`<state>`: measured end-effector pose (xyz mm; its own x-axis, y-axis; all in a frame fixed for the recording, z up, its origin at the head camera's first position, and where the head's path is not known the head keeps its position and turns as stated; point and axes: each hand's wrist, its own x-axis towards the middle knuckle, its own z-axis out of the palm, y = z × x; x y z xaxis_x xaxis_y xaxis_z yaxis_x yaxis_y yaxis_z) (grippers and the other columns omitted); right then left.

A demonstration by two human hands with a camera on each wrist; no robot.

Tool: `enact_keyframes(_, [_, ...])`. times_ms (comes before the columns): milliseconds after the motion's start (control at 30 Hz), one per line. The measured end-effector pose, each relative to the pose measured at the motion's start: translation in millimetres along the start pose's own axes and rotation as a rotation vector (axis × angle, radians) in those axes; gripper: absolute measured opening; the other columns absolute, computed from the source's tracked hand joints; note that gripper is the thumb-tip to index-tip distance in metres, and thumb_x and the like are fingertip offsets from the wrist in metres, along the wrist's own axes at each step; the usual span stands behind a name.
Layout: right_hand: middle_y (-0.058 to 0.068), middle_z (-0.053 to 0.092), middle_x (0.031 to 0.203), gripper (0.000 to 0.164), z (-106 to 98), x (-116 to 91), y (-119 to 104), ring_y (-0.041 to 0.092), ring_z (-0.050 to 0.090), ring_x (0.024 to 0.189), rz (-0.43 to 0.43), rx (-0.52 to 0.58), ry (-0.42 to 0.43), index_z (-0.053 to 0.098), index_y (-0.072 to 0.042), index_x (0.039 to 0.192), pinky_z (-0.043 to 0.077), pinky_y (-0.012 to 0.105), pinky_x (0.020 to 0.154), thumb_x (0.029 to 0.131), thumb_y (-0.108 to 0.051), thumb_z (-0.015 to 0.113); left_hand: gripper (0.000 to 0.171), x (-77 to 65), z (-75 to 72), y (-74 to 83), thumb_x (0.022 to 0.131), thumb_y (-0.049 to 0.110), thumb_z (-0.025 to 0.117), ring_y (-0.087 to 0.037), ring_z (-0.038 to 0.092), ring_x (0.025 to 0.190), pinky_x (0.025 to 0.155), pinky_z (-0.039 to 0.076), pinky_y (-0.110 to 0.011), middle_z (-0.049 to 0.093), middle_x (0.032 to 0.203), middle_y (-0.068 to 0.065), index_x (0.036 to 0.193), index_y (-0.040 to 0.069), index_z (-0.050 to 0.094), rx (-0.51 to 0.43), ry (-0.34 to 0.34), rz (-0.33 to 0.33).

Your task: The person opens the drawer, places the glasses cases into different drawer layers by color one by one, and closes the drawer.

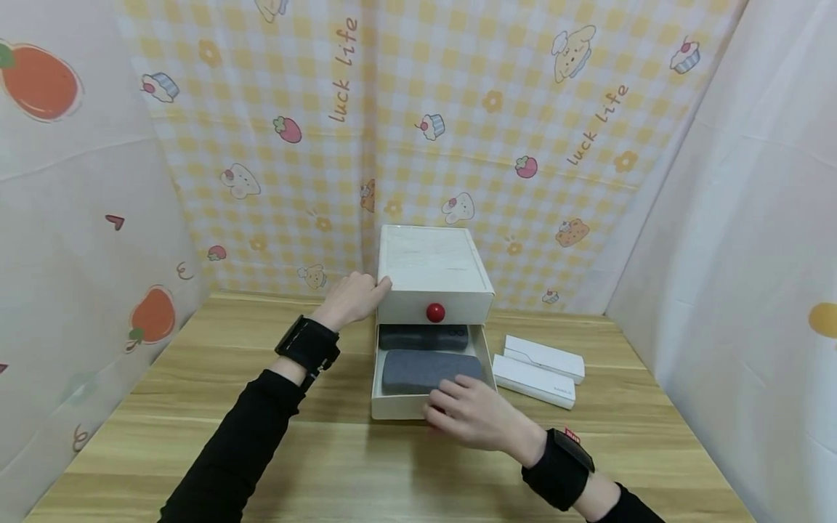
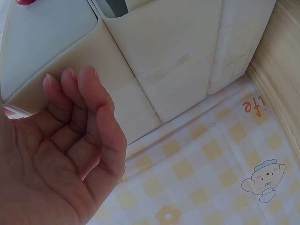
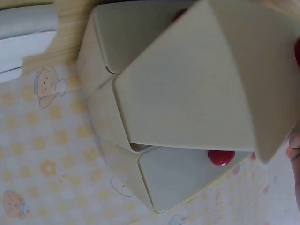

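Observation:
A white drawer cabinet [image 1: 431, 258] stands at the back middle, with its middle drawer [image 3: 187, 89] pulled out. In that drawer lie a grey soft-looking case [image 1: 418, 369] and, behind it, a black case [image 1: 415, 338]. My left hand [image 1: 353, 298] rests at the cabinet's upper left edge, its fingers loosely bent along the side wall. At the front of the pulled-out drawer, my right hand [image 1: 474, 414] has its fingers curled at the red knob [image 3: 298, 50]; the hand mostly hides that knob in the head view.
Two slim white boxes [image 1: 535, 380] lie side by side on the wooden table [image 1: 327, 450], right of the cabinet. The top drawer is closed and carries its own red knob [image 1: 435, 312]. A yellow checked curtain [image 1: 294, 181] hangs behind, with white cloth on both sides.

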<state>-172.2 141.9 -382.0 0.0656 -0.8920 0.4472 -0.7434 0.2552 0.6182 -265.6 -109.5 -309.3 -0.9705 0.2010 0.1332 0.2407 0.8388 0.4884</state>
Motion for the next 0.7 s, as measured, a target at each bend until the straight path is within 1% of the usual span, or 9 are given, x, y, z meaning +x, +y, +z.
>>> enact_keyframes(67, [-0.007,0.059,0.087,0.025,0.4,-3.8,-4.8,0.009,0.050,0.072,-0.037,-0.031,-0.017,0.062,-0.017,0.099,0.039,0.022,0.062,0.101,-0.029,0.040,0.053,-0.1,0.0,0.1,0.095,0.042,0.026,-0.014,0.031,0.046,0.050,0.031,-0.029,0.034,0.051,0.002,0.051,0.015,0.035,-0.002,0.004,-0.001])
enact_keyframes(133, [-0.007,0.060,0.090,0.027,1.7,-6.9,-7.3,0.009,0.051,0.075,-0.058,-0.059,-0.039,0.062,-0.017,0.101,0.040,0.023,0.063,0.103,-0.023,0.035,0.053,0.0,0.2,0.1,0.095,0.042,0.026,-0.014,0.031,0.046,0.050,0.030,-0.029,0.034,0.051,0.002,0.051,0.015,0.035,-0.001,0.008,0.000])
enact_keyframes(200, [-0.007,0.060,0.091,0.029,3.0,-9.0,-8.0,0.010,0.052,0.077,-0.071,-0.086,-0.054,0.062,-0.018,0.100,0.041,0.023,0.064,0.103,-0.019,0.033,0.053,0.2,0.5,0.2,0.095,0.042,0.026,-0.014,0.031,0.046,0.050,0.030,-0.029,0.033,0.051,0.002,0.051,0.015,0.034,-0.001,0.006,0.003])
enact_keyframes(333, [-0.006,0.060,0.090,0.032,4.8,-10.2,-7.6,0.010,0.053,0.078,-0.089,-0.120,-0.059,0.062,-0.018,0.097,0.042,0.023,0.064,0.102,-0.014,0.031,0.053,0.3,0.1,0.9,0.096,0.041,0.025,-0.013,0.030,0.046,0.050,0.029,-0.028,0.033,0.050,0.003,0.051,0.015,0.034,0.005,0.002,0.008])
enact_keyframes(467, [-0.006,0.060,0.089,0.032,4.6,-9.1,-6.6,0.010,0.053,0.077,-0.084,-0.127,-0.054,0.062,-0.017,0.096,0.042,0.022,0.064,0.102,-0.013,0.031,0.053,-0.2,-0.3,1.7,0.096,0.041,0.025,-0.013,0.030,0.046,0.050,0.029,-0.028,0.033,0.051,0.002,0.051,0.015,0.035,0.006,0.001,0.005])
enact_keyframes(700, [-0.005,0.059,0.087,0.030,6.6,-4.7,0.0,0.010,0.050,0.073,-0.029,-0.146,-0.058,0.061,-0.015,0.097,0.038,0.022,0.060,0.103,-0.017,0.032,0.052,-0.6,-0.5,1.3,0.095,0.042,0.026,-0.014,0.033,0.047,0.050,0.030,-0.028,0.035,0.053,0.001,0.052,0.015,0.036,0.013,0.006,0.001])
